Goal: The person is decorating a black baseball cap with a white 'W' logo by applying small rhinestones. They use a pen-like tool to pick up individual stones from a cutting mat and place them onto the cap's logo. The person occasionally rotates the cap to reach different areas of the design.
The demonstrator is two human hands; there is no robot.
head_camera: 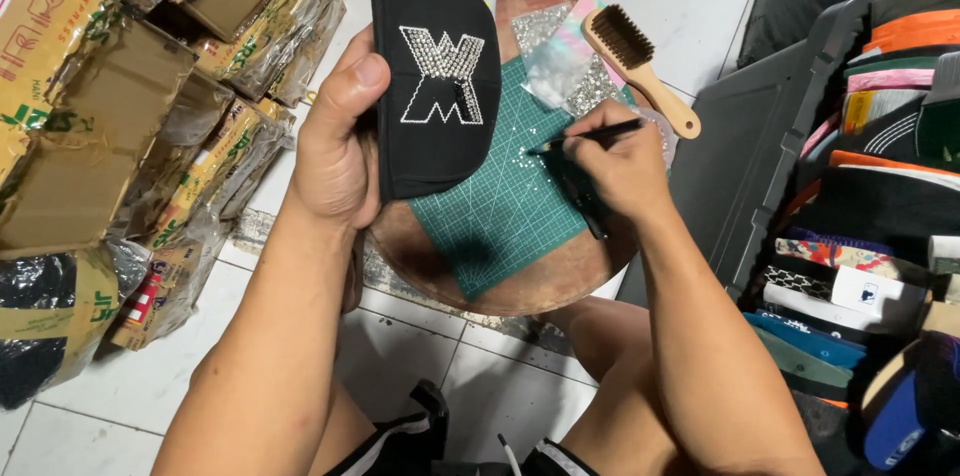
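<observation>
Left hand (335, 151) around upright black cap (440, 76).

Bare forearms, no sleeves; black shorts (400, 446) with white side stripes.

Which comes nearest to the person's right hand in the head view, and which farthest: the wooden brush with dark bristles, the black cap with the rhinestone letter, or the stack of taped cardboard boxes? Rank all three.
From the right hand:
1. Wooden brush with dark bristles, just above the hand on the round table.
2. Black cap with the rhinestone letter, to the left, held in the left hand.
3. Stack of taped cardboard boxes, far left on the floor.
</observation>
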